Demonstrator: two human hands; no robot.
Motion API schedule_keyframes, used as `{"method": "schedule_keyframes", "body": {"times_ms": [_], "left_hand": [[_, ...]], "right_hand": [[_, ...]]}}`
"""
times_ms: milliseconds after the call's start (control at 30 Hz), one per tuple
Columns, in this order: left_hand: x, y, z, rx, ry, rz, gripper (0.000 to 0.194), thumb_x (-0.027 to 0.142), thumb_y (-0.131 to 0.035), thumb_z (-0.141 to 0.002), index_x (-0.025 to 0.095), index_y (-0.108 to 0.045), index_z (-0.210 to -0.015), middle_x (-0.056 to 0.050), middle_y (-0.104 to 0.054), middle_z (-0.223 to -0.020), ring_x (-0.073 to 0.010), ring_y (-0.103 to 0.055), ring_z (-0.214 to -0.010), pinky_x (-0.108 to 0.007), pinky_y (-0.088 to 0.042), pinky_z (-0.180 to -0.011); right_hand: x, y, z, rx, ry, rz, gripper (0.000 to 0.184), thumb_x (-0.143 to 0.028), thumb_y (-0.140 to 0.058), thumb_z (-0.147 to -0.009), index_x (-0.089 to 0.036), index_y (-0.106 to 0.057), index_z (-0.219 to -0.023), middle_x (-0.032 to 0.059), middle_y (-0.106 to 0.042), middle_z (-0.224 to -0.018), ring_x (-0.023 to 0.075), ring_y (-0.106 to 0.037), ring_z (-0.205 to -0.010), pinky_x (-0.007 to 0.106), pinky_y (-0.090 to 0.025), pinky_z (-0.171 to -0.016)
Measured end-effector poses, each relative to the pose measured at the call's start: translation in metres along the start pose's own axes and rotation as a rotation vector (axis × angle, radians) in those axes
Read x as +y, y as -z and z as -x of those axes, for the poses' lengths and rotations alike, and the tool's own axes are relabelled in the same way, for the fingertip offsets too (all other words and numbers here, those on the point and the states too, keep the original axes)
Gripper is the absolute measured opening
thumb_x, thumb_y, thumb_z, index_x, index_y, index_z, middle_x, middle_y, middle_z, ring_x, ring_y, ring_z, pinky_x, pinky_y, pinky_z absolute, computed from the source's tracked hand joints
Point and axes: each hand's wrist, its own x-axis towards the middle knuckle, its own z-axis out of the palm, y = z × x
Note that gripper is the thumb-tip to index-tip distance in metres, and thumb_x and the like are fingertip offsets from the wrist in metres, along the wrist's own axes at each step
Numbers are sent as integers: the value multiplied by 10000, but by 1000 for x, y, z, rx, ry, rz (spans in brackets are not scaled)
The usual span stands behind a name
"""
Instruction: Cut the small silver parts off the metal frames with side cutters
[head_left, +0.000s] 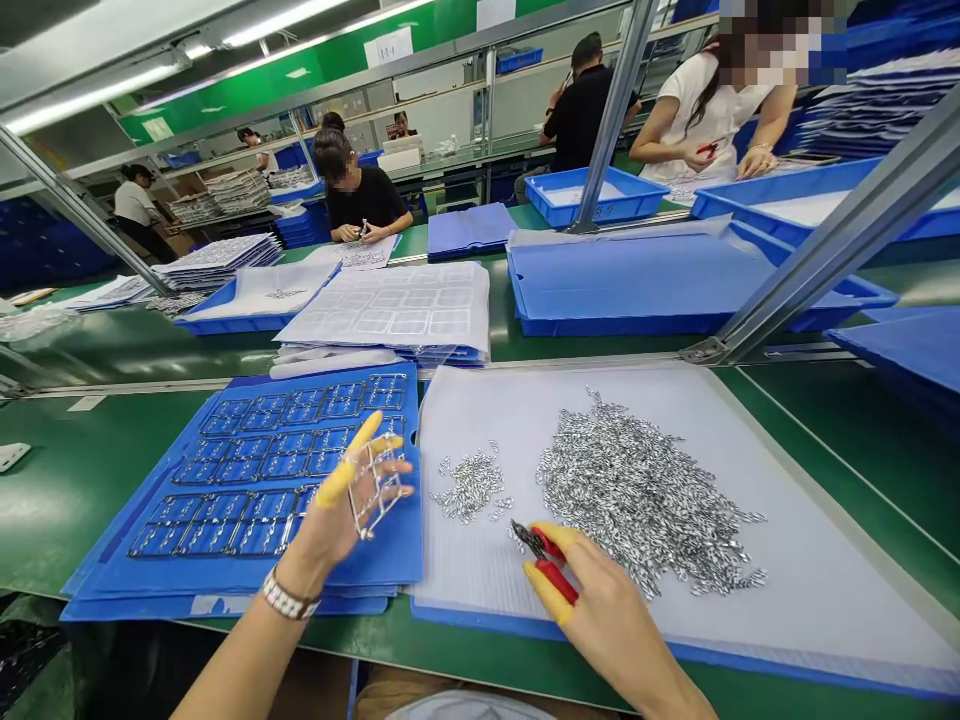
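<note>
My left hand (pixel 346 505), with yellow finger cots, holds a small clear plastic frame of parts (pixel 373 482) above the blue sheet (pixel 225 560). A flat grid of metal part frames (pixel 277 450) lies on that sheet. My right hand (pixel 592 605), also in yellow cots, grips red-handled cutters (pixel 544 553) over the white sheet (pixel 825 560). A small pile of cut metal pieces (pixel 472 485) lies just above the cutters. A large heap of the same pieces (pixel 645 495) spreads to their right.
A stack of white part sheets (pixel 397 315) sits behind the blue sheet. Blue trays (pixel 660 285) and slanted metal posts (pixel 832 245) stand at the back right. Other people work at benches across the green table (pixel 75 480).
</note>
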Motion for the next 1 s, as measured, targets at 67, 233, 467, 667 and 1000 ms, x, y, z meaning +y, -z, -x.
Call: {"method": "schedule_keyframes", "body": {"times_ms": [67, 233, 467, 667, 1000], "left_hand": [[6, -17, -17, -38, 70, 315, 733, 716, -193, -820, 345, -162, -1451, -85, -393, -1434, -336, -504, -1179, -540, -452, -888], [-4, -47, -54, -77, 252, 726, 712, 694, -223, -839, 268, -323, -1400, -131, -552, -1283, -323, -586, -1064, -590, -422, -875], [-22, -65, -69, -146, 332, 1017, 461, 320, -458, -820, 108, -549, -1219, -134, -634, -1172, -322, -610, -1006, -514, -434, -890], [-28, -71, -71, -23, 260, 1025, 476, 441, -452, -854, 91, -608, -1135, -136, -669, -1094, -295, -639, -906, -384, -488, -714], [-36, -74, -63, -157, 389, 946, 693, 652, -437, -810, 174, -492, -1309, -111, -674, -983, -242, -648, -778, -359, -501, -650]], "right_hand": [[-11, 2, -13, 0, -11, -3, 285, -342, -462, -846, -239, -552, -1096, 53, -654, -989, 190, -626, -843, 335, -515, -760], [-19, 6, -29, 2, 84, 49, 342, -302, -438, -859, -224, -503, -1186, 75, -630, -1057, 209, -595, -979, 380, -491, -849], [-19, 5, -42, 147, 253, 214, 320, -325, -490, -866, -215, -511, -1165, 62, -642, -927, 208, -611, -858, 356, -503, -745], [-50, -2, -72, 121, 323, 437, 266, -198, -545, -775, -203, -580, -1038, 55, -631, -840, 229, -580, -779, 371, -444, -677], [-49, 13, -87, 134, 383, 374, 354, -189, -615, -763, -157, -548, -1109, 109, -629, -1041, 255, -544, -914, 390, -404, -766]]}}
